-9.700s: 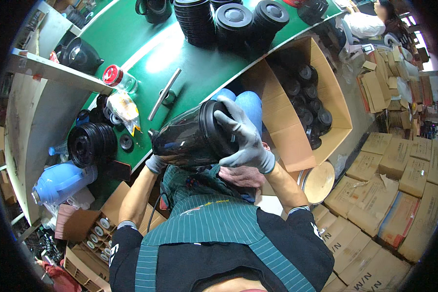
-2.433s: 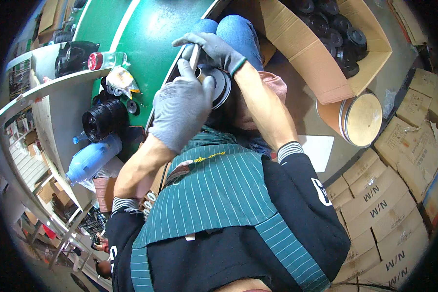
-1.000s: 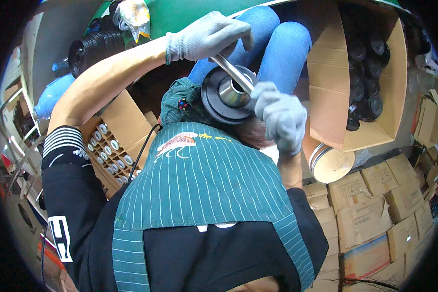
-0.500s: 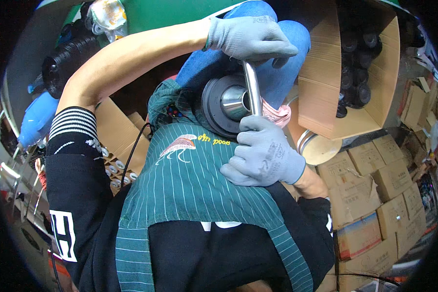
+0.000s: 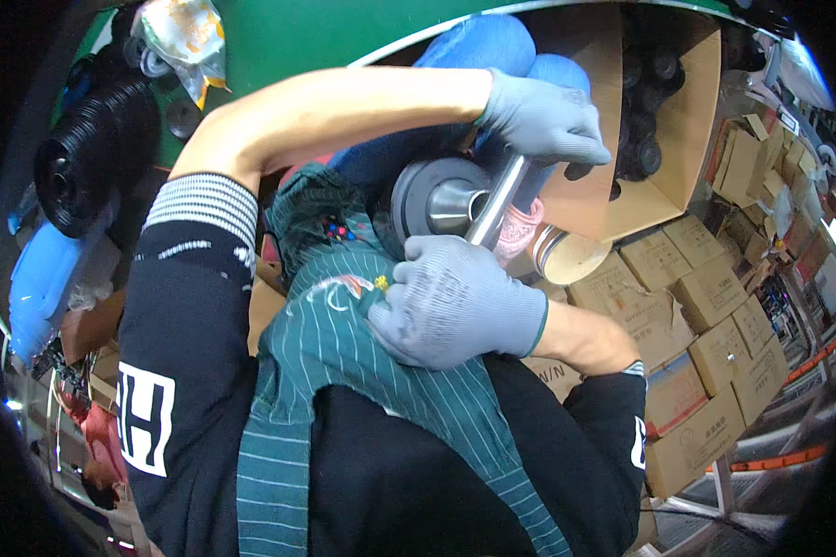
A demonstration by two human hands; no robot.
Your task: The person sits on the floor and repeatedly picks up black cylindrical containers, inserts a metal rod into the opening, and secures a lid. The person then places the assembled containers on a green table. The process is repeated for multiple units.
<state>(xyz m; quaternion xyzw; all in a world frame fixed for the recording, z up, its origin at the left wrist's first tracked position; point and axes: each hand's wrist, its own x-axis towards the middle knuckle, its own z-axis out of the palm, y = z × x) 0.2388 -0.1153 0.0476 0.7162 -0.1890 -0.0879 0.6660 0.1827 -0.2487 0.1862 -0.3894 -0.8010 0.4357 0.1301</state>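
A shiny metal tube [image 5: 500,202] runs slantwise between my two gloved hands, over my lap. My left hand [image 5: 550,121], in a grey knit glove, is closed round its far end. My right hand [image 5: 457,302], gloved alike, grips the near end close to my apron. Just left of the tube, a round black disc [image 5: 407,206] with a silver cone-shaped metal collar [image 5: 450,206] at its centre rests against my lap. The tube passes beside the collar's open mouth; whether they touch I cannot tell. My hands cover both tube ends.
A tall open carton [image 5: 664,190] holding several black round parts [image 5: 643,153] stands at the far right. Closed cartons [image 5: 706,353] are stacked below it, near a round tub [image 5: 571,258]. On the green table [image 5: 297,37], black discs [image 5: 88,153] are stacked at the left.
The tube has tipped further to the right at its far end, with both hands still round it. My head view has shifted, so the surroundings appear turned.
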